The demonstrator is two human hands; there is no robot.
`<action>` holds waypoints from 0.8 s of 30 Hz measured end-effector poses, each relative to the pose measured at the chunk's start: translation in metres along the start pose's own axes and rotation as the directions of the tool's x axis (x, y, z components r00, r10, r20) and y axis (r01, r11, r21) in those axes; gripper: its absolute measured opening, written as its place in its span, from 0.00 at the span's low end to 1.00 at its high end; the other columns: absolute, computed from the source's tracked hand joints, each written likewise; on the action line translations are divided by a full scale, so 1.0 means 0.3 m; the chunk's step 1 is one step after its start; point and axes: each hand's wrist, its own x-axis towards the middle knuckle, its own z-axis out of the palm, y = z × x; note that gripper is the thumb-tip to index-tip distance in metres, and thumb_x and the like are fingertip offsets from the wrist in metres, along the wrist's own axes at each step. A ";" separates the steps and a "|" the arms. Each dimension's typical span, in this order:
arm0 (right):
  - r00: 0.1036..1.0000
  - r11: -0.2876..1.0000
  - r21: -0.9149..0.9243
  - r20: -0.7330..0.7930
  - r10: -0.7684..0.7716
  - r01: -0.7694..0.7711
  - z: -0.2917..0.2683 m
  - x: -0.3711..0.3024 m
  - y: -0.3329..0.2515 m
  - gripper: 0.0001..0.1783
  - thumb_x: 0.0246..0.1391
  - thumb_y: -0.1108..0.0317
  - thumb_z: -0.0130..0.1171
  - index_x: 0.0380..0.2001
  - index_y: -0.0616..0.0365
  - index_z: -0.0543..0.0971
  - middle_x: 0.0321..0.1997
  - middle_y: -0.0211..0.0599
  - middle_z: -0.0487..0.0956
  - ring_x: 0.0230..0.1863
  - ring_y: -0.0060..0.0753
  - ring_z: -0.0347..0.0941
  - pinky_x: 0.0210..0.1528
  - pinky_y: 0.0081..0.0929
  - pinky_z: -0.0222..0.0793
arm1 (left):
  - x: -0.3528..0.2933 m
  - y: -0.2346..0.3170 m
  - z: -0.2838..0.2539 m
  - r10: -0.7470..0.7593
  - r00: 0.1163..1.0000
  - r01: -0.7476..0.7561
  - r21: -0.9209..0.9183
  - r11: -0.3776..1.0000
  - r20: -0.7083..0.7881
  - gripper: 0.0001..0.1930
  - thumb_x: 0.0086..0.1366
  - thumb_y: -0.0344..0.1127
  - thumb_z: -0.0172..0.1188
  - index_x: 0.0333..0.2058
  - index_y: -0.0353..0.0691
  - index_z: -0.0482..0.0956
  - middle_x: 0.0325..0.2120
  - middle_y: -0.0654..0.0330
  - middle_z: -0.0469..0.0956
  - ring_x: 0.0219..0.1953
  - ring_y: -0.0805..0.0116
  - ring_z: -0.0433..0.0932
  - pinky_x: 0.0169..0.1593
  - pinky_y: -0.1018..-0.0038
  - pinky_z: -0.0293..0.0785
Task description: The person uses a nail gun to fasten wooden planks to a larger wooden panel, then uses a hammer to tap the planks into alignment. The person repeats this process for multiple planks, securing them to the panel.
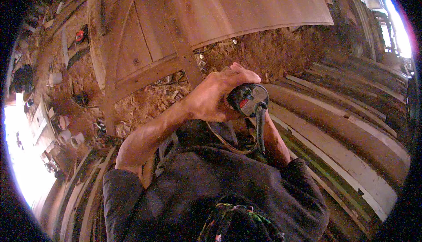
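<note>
In front of my chest is a corded power tool (254,99), its dark, rounded end turned up toward me. My left hand (220,90) is wrapped around the side of its body, fingers closed over the top. A thick black cord sleeve (260,130) bends down out of the tool's end. My right forearm (276,143) reaches up behind the tool, which hides the right hand and its fingers. The tool's working end is also out of sight, so its exact kind does not show.
Large wooden panels (246,4) stand or lie ahead, with a wooden frame (147,77) to their left. Long boards (338,141) are stacked at the right, and more planks (81,193) lie at lower left. Shavings and scraps (272,53) cover the ground. A red tape measure-like item (79,36) sits far left.
</note>
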 end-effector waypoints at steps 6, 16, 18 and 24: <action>0.973 0.920 0.359 -0.107 0.207 -0.156 0.092 -0.030 -0.040 0.37 0.57 0.42 0.56 0.64 0.54 0.72 0.67 0.43 0.73 0.71 0.44 0.63 0.75 0.44 0.54 | 0.011 0.012 -0.039 0.030 0.998 -0.031 0.013 0.999 0.055 0.43 0.45 0.31 0.76 0.64 0.45 0.69 0.64 0.50 0.71 0.65 0.44 0.71 0.65 0.55 0.72; 0.943 0.750 -0.620 -0.048 -0.328 0.229 -0.029 -0.041 -0.098 0.21 0.69 0.60 0.48 0.59 0.58 0.74 0.63 0.44 0.76 0.68 0.42 0.69 0.74 0.42 0.59 | -0.062 0.043 -0.069 -0.465 0.872 0.461 0.060 0.885 0.156 0.27 0.69 0.42 0.64 0.66 0.50 0.73 0.61 0.54 0.77 0.62 0.56 0.76 0.66 0.64 0.71; 0.927 0.683 -0.686 -0.032 -0.374 0.252 -0.038 -0.041 -0.112 0.23 0.53 0.60 0.61 0.54 0.50 0.78 0.56 0.35 0.81 0.63 0.40 0.71 0.75 0.45 0.51 | -0.077 0.050 -0.055 -0.575 0.808 0.588 -0.121 0.800 0.126 0.25 0.72 0.46 0.62 0.65 0.50 0.75 0.57 0.54 0.80 0.60 0.61 0.77 0.65 0.66 0.71; 0.915 0.659 -0.722 -0.091 -0.393 0.211 -0.022 -0.068 -0.126 0.31 0.39 0.58 0.72 0.51 0.49 0.79 0.49 0.34 0.82 0.56 0.43 0.74 0.68 0.47 0.58 | -0.068 0.034 -0.055 -0.619 0.772 0.634 -0.249 0.732 0.146 0.25 0.73 0.47 0.62 0.65 0.46 0.75 0.59 0.57 0.80 0.62 0.66 0.76 0.65 0.68 0.70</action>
